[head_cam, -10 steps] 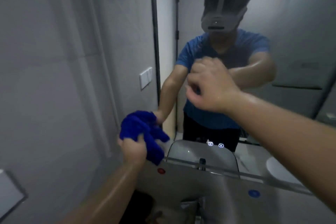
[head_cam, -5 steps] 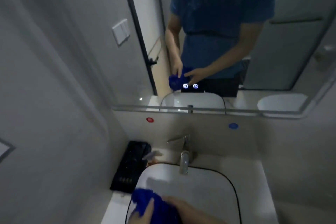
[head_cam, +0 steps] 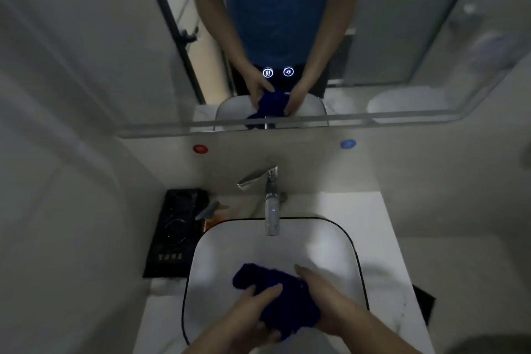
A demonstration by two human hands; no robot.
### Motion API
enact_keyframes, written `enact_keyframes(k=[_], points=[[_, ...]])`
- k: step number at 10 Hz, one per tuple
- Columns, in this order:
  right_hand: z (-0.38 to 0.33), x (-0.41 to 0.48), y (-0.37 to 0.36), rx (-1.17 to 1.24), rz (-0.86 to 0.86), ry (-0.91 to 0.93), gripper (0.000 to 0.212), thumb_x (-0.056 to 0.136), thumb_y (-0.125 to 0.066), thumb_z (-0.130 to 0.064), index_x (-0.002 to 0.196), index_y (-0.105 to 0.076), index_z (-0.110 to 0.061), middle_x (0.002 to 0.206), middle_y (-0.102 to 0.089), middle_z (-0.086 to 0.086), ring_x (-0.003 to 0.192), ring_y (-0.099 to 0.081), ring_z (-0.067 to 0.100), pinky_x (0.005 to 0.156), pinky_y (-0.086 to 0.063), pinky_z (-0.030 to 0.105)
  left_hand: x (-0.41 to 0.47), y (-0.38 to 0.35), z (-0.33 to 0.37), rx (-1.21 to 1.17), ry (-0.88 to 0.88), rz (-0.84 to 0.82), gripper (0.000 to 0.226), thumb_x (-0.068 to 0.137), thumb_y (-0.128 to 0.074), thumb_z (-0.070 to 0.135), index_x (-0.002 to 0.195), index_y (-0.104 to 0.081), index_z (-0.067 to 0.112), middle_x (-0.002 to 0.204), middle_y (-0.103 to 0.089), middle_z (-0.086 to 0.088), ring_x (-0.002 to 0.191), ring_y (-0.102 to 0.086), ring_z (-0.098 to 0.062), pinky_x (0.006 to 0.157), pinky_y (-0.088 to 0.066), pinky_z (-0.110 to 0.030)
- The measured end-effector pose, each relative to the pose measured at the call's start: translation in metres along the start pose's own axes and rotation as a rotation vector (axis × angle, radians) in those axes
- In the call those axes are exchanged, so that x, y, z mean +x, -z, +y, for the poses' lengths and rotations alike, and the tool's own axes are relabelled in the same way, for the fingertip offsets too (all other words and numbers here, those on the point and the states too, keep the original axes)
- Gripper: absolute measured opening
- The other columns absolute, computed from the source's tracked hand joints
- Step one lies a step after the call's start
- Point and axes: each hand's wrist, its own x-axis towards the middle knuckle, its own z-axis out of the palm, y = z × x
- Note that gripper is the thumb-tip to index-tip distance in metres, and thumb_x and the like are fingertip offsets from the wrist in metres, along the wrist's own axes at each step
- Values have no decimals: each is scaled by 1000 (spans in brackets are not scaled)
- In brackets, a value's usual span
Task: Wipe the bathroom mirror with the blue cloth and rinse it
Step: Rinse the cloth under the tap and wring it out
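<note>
Left hand [head_cam: 247,313] and right hand [head_cam: 330,299], each grip closed round the blue cloth [head_cam: 290,307], over the sink [head_cam: 230,253]

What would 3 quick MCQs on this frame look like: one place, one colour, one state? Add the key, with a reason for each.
1. The blue cloth is:
A. over the basin
B. draped on the faucet
C. on the floor

2. The wall dot left of the faucet is:
A. blue
B. red
C. green

3. The blue cloth is:
A. spread flat
B. bunched between both hands
C. lying untouched

Key:
1. A: the cloth is above the white basin, nearer the camera than the spout.
2. B: the wall dot on that side is red, and the blue dot is on the right.
3. B: the left hand and the right hand wrap their fingers round the crumpled cloth.
</note>
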Motion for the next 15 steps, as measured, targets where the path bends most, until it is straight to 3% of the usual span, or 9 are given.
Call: enact_keyframes(k=[1, 2, 3, 6, 7, 9, 12, 13, 15], points=[[-3, 33, 4, -114, 274, 419, 39, 106, -49, -9, 143, -61, -6, 137, -66, 28, 122, -65, 43, 97, -55, 46, 9, -23, 25, 493, 418, 873, 54, 95, -73, 38, 141, -44, 35, 123, -69, 0, 102, -74, -27, 82, -62, -39], [-2, 26, 8, -393, 390, 550, 34, 102, -55, -4, 129, -62, -22, 122, -72, 10, 104, -71, 16, 83, -57, 20, 3, 3, 25, 852, 445, 904, 34, 102, -56, 34, 135, -57, 24, 124, -68, 0, 108, -70, -22, 101, -57, -35], [2, 22, 32, -665, 495, 353, 40, 96, -60, -17, 134, -51, -25, 116, -63, -2, 108, -63, 19, 95, -51, 35, -5, 15, 39, 964, 575, 883, 22, 105, -52, 35, 96, -67, 22, 106, -73, -1, 96, -73, -18, 95, -60, -34], [-3, 55, 16, -793, 261, 427, 53, 103, -57, -2, 151, -44, -20, 127, -63, 4, 104, -62, 9, 90, -50, 7, 69, -29, 154, 710, -214, 1050, 31, 110, -45, 44, 126, -58, 20, 92, -68, -6, 66, -59, -15, 53, -49, -25], [-1, 63, 19, -890, 304, 387, 77, 101, -60, -6, 168, -24, -19, 162, -44, 11, 146, -48, 29, 112, -39, 25, 87, -35, 176, 647, -138, 1023, 31, 111, -46, 45, 123, -60, 20, 94, -67, -4, 64, -57, -14, 54, -47, -27], [-10, 83, 59, -918, 354, 628, 15, 99, -50, 0, 101, -58, -13, 87, -59, 4, 68, -65, 18, 55, -51, 24, 99, -25, 177, 605, 17, 1067, 29, 107, -57, 35, 96, -70, 12, 86, -73, -5, 59, -58, -12, 53, -43, -24], [-14, 78, 37, -868, 322, 936, 26, 86, -66, -17, 109, -69, -27, 98, -69, -11, 93, -69, 19, 81, -62, 44, 90, -32, 173, 797, -215, 935, 23, 110, -51, 23, 112, -71, 13, 87, -65, 0, 68, -57, -13, 59, -46, -22], [-7, 89, 33, -852, 516, 803, 60, 80, -81, -48, 128, -50, -29, 111, -66, -5, 98, -66, 16, 76, -58, 33, 77, -28, 154, 825, -255, 974, 21, 110, -51, 24, 111, -69, 12, 88, -66, -6, 68, -60, -13, 58, -50, -19], [-12, 96, 16, -807, 503, 469, 25, 73, -70, -35, 96, -68, -25, 80, -73, -5, 71, -70, 11, 57, -54, 26, 20, 3, 58, 991, 313, 928, 20, 111, -46, 23, 113, -66, 23, 101, -71, -4, 79, -66, -15, 62, -48, -20]])
